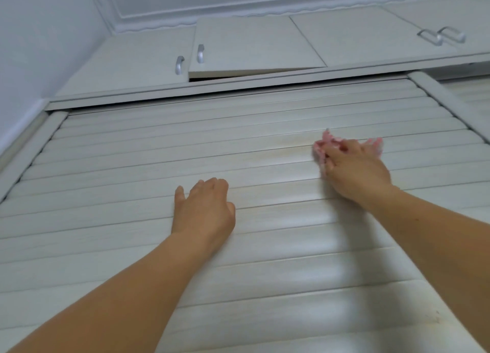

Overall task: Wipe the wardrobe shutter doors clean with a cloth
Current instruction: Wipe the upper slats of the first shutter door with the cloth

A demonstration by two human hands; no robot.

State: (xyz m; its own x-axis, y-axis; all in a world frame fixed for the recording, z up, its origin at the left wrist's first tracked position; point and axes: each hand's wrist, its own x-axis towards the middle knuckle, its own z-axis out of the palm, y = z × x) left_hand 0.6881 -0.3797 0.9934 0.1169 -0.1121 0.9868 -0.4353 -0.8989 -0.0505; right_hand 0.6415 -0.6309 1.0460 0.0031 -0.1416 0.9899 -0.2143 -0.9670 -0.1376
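Left hand flat on shutter door — slats horizontal, right hand gripping cloth

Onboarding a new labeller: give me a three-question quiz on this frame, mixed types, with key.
1. True or false: the left hand holds the pink cloth.
2. Which upper cabinet door stands ajar? A) second from the left B) the far right one
3. Fill in: the right hand presses the cloth against the ___ door.

Key: 1 false; 2 A; 3 shutter
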